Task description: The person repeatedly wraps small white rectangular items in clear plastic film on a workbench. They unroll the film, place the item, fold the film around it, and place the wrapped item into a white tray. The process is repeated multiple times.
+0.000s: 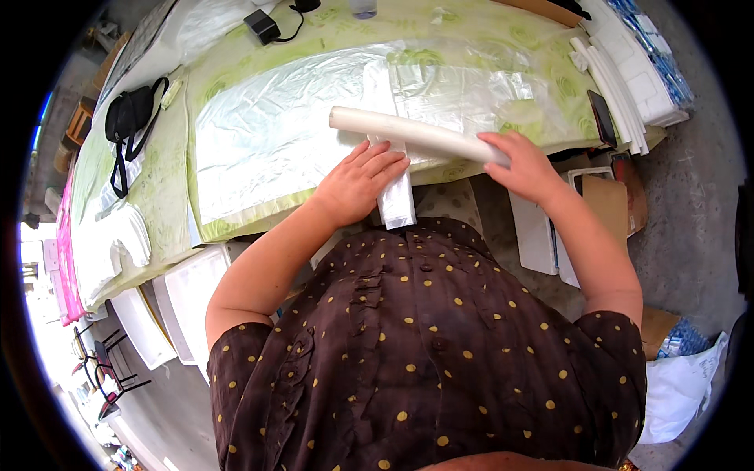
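Right hand, fingers curled round white cylindrical tube; left hand, fingers flat, below tube on silvery plastic strip

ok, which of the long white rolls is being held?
The long roll whose right end is in the right hand; the other white rolls lie side by side at the right end of the table, no hand on them.

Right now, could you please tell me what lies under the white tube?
Plastic film and green patterned tablecloth show along its edges. The white tube and right hand cover whatever lies directly beneath.
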A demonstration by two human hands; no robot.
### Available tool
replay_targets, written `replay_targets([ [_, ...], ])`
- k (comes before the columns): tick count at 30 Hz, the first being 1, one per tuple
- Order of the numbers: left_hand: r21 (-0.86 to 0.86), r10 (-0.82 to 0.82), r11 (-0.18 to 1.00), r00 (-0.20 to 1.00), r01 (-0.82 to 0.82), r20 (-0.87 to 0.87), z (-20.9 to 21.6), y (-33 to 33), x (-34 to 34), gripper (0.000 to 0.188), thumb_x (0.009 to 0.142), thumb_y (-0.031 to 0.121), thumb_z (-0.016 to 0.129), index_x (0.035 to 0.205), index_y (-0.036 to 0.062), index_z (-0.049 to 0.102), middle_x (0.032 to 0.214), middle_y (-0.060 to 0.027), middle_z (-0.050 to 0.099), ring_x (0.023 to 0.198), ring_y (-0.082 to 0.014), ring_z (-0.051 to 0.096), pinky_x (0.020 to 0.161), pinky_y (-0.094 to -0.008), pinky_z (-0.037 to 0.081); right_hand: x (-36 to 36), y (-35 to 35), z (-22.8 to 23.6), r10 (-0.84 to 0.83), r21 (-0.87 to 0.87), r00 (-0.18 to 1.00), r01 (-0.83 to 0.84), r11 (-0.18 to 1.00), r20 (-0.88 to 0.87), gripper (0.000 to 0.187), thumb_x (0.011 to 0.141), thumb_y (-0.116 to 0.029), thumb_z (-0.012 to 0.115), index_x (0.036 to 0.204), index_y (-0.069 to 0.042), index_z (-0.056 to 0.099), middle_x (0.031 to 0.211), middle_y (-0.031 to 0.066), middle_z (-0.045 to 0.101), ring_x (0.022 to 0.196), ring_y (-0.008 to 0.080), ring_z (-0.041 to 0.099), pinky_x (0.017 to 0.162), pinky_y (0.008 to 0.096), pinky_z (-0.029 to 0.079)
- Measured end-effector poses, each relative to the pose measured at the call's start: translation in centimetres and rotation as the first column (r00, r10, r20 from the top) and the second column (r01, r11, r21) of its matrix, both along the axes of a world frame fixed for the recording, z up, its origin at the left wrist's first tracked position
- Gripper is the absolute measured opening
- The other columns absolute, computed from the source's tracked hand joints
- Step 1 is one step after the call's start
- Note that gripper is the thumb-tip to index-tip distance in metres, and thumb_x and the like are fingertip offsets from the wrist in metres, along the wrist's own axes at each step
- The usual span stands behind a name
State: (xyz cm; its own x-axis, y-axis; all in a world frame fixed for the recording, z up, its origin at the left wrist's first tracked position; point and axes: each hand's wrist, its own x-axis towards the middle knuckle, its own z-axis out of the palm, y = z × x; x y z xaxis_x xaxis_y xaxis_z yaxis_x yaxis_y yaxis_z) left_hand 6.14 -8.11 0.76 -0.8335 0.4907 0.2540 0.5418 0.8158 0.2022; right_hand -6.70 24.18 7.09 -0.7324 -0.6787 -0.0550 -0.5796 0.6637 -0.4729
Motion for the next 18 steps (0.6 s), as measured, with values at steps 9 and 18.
replay_targets([
  [9,-0.032,-0.001,0.999,1.000,0.001,0.018,-0.1,0.1,0.0,0.064,0.081,0.005,0.059,0.144,0.0108,0.053,0.151,-0.0077,0.048,0.145,-0.0292,0.038,0.122,-0.0468,0.030,-8.2,-2.4,-3.0,-0.172,0.107,0.928,0.218,0.970,-0.329,0.056,0.083,-0.026,0.069,0.137,-0.016,0.060,0.111,0.0145,0.061,0.110,0.0350,0.057,0.098,0.0428,0.047],
  [18,0.102,0.074,0.991,0.983,-0.092,0.167,1.5,0.6,0.7,0.053,0.084,0.006,0.058,0.136,0.0110,0.060,0.142,-0.0099,0.052,0.138,-0.0329,0.043,0.121,-0.0487,0.028,1.5,-7.1,-4.2,0.233,-0.205,0.857,-0.358,0.911,-0.460,0.059,0.073,-0.016,0.074,0.130,-0.015,0.061,0.134,0.0117,0.054,0.126,0.0362,0.049,0.109,0.0482,0.039],
])
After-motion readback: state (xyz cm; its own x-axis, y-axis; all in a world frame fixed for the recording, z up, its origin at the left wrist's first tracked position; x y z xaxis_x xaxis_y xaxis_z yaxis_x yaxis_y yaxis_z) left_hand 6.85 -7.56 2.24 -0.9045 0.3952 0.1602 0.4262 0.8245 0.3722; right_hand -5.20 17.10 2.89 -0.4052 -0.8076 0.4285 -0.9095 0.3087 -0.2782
